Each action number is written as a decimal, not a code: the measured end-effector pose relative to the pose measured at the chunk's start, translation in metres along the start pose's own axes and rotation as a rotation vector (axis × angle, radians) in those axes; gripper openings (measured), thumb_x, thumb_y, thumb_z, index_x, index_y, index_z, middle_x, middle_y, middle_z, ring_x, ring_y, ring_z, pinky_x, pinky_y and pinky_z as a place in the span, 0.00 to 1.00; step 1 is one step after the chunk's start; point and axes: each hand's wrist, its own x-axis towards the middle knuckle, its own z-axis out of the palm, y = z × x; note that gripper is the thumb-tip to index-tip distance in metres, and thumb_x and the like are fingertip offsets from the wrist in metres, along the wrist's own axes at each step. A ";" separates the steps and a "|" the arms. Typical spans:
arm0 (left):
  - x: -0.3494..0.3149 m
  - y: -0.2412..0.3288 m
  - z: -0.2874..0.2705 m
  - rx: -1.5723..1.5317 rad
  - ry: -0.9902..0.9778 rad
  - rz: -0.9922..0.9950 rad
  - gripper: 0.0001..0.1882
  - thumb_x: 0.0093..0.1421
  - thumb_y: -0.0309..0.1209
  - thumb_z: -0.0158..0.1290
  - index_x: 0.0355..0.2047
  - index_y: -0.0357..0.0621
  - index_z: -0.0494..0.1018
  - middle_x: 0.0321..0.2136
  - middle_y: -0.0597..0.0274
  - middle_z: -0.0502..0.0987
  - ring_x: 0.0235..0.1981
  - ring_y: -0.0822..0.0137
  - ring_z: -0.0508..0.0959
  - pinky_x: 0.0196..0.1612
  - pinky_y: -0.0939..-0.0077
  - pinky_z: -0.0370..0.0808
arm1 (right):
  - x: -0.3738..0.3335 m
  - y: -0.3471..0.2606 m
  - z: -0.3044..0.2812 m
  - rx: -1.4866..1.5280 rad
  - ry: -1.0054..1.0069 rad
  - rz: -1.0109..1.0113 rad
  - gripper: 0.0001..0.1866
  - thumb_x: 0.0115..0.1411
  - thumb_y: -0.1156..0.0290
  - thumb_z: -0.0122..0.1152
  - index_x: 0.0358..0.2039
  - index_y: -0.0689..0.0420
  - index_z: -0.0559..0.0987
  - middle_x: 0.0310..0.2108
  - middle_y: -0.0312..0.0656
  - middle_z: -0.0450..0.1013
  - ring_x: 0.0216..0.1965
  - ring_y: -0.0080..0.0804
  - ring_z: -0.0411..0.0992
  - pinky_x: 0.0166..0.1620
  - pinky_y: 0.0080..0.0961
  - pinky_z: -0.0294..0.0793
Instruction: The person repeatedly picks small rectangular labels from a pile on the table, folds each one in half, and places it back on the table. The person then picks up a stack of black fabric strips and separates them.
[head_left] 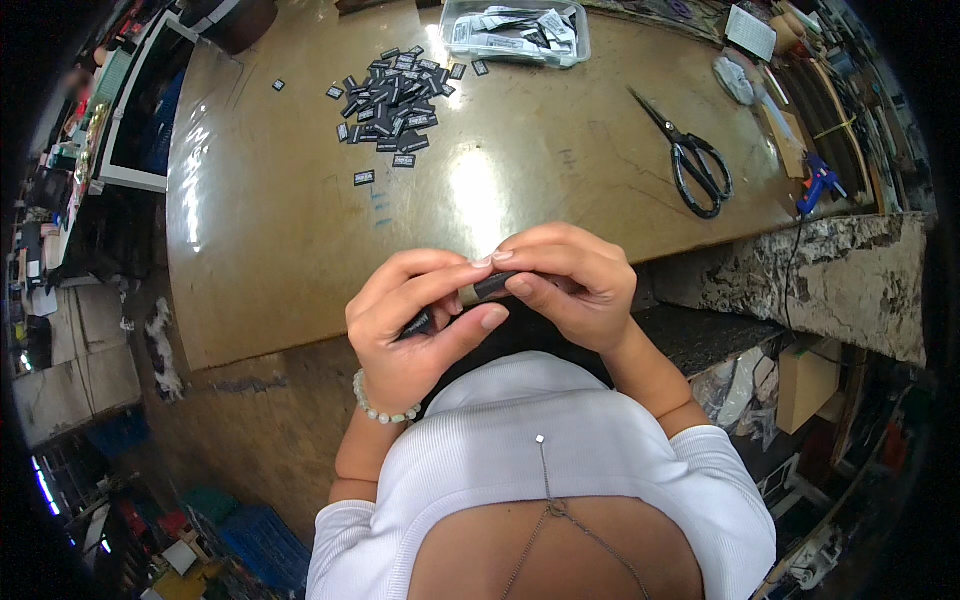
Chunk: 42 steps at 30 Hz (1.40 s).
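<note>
Close together at the table's front edge, my left hand and my right hand both pinch a small black strip, perhaps a folded label. My fingers cover much of it, so its full shape cannot be made out. Another dark piece shows in the palm of my left hand, partly hidden by the fingers. Further off on the table lies a loose pile of small black labels with pale print. A single label lies nearest to my hands, apart from the pile.
Black-handled scissors lie open-bladed to the right on the brown table. A clear plastic box of labels stands at the back. A blue glue gun with its cord sits at the right edge, near stacked materials.
</note>
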 end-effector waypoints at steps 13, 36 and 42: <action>0.001 0.000 0.006 0.251 0.053 0.149 0.08 0.49 0.20 0.63 0.31 0.38 0.79 0.28 0.59 0.77 0.24 0.74 0.75 0.27 0.83 0.72 | -0.004 0.000 0.005 0.007 0.041 0.030 0.07 0.55 0.79 0.63 0.35 0.64 0.79 0.33 0.45 0.76 0.32 0.30 0.77 0.35 0.21 0.77; -0.004 -0.028 0.018 -0.228 0.074 -0.576 0.07 0.57 0.25 0.58 0.33 0.32 0.77 0.28 0.65 0.78 0.29 0.80 0.73 0.34 0.87 0.71 | -0.011 0.010 0.001 0.546 0.060 0.779 0.10 0.63 0.74 0.55 0.41 0.67 0.74 0.33 0.40 0.74 0.35 0.23 0.75 0.37 0.18 0.79; -0.003 -0.028 0.006 -0.389 0.025 -0.683 0.07 0.57 0.25 0.58 0.34 0.32 0.77 0.26 0.66 0.77 0.24 0.83 0.70 0.26 0.89 0.66 | -0.013 0.011 -0.005 0.146 -0.063 0.326 0.09 0.55 0.82 0.60 0.38 0.65 0.77 0.35 0.42 0.75 0.38 0.24 0.75 0.40 0.19 0.79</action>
